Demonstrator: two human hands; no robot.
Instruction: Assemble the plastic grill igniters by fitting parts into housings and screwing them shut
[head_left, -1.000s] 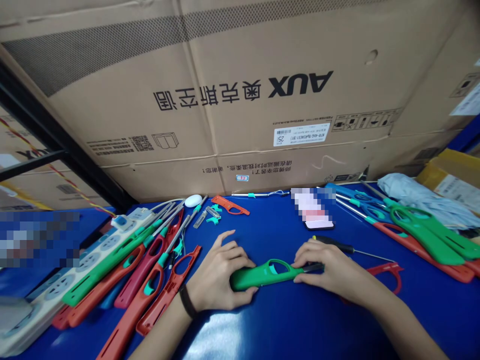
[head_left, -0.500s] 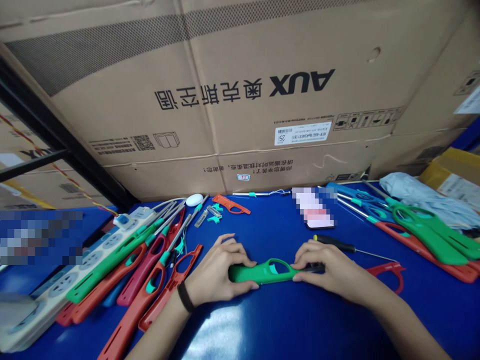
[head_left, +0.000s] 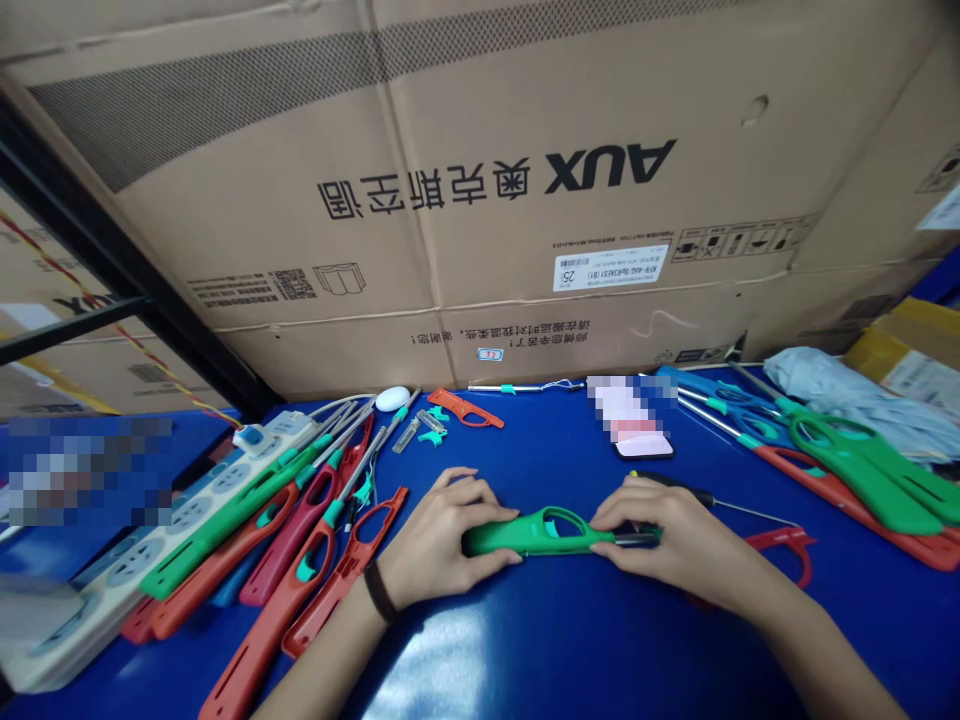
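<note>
Worktop: our blue worktop (head_left: 570,640) carries everything, with an AUX carton (head_left: 480,220) standing along its far edge.
Lighter piles: red and green utility lighters (head_left: 296,565) lie left, more lighters (head_left: 862,490) right, keeping the middle free for us.
Hands: our left hand (head_left: 446,535) and right hand (head_left: 667,530) stay apart, both clamped on one lighter.
Lighter in hand: the green utility lighter (head_left: 525,538) lies level mid-worktop, steadied from both ends.
Screwdriver: a black-handled screwdriver (head_left: 694,494) sits just beyond our right hand, within easy reach.

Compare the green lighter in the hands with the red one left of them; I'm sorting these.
The green lighter is held between the left hand and right hand; the red lighter lies on the blue table. The green one sits nearly level, the red one slants. The red one shows a long metal tube, the green one none. Both have looped handles.
</note>
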